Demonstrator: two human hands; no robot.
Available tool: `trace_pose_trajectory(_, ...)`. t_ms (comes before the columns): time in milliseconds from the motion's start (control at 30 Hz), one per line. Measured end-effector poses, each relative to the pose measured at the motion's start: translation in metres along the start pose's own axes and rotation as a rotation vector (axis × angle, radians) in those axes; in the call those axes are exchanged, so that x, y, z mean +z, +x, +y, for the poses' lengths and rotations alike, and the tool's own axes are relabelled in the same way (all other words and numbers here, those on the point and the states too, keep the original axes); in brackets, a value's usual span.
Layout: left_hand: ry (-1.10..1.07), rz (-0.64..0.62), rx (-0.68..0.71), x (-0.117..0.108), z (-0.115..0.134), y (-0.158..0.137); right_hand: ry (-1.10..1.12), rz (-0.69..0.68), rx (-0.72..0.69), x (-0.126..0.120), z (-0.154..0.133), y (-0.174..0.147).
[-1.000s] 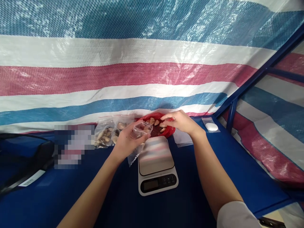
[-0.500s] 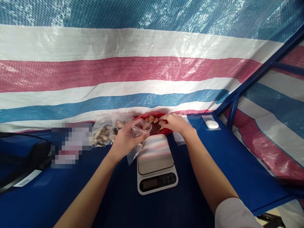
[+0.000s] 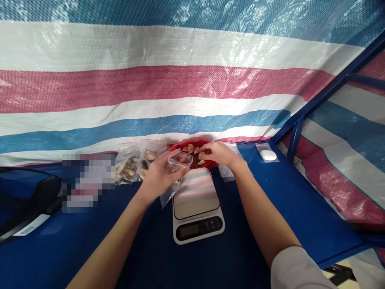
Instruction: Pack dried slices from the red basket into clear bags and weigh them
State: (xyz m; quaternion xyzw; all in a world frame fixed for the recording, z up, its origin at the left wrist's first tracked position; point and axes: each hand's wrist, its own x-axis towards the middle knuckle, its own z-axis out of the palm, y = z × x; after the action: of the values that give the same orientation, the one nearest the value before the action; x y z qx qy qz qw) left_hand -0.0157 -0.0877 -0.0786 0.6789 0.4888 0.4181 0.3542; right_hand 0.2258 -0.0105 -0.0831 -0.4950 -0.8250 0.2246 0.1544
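My left hand (image 3: 159, 174) is closed round a clear plastic bag (image 3: 179, 161), its mouth held wide and its lower part hanging beside the scale. Just to the right, my right hand (image 3: 221, 153) reaches into a red plastic bag (image 3: 188, 141). Its fingertips pinch a pale brown dried piece (image 3: 201, 160), which looks like mushroom. Several similar dried pieces (image 3: 190, 148) lie in the red bag. A kitchen scale (image 3: 197, 196) with a shiny steel plate stands in front of both hands; its display looks blank.
Clear bags of dried pieces (image 3: 128, 168) lie left of my left hand. Behind my right wrist is a flat clear bag (image 3: 226, 172). Farther right, a white oval object (image 3: 268, 155) rests on a small bag. Striped sheeting (image 3: 180, 84) hangs behind the blue table (image 3: 288, 204).
My right hand has shifted slightly left within the red bag, its fingers now round a dried piece. My left hand keeps the clear bag in about the same place.
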Motion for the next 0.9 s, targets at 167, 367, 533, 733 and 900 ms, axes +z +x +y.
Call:
trace_pose_trajectory(167,-0.015,-0.003,0.019,0.001,0.0,0.0,0.069,0.042,0.044,0.003,0.001,0.003)
trace_pose_trajectory(367,0.004,0.006,0.013,0.001,0.0,0.0,0.008,-0.017,0.004,0.005,0.0,0.002)
trace_pose_trajectory(533,0.011,0.006,0.02,0.002,0.0,-0.001,-0.027,0.006,-0.001,0.006,0.002,0.003)
trace_pose_trajectory(733,0.041,0.008,0.018,0.002,-0.004,0.001,0.178,0.035,-0.062,-0.001,-0.002,-0.003)
trace_pose_trajectory(900,0.034,0.008,0.048,0.003,-0.004,0.0,0.312,0.088,-0.145,-0.007,-0.005,-0.006)
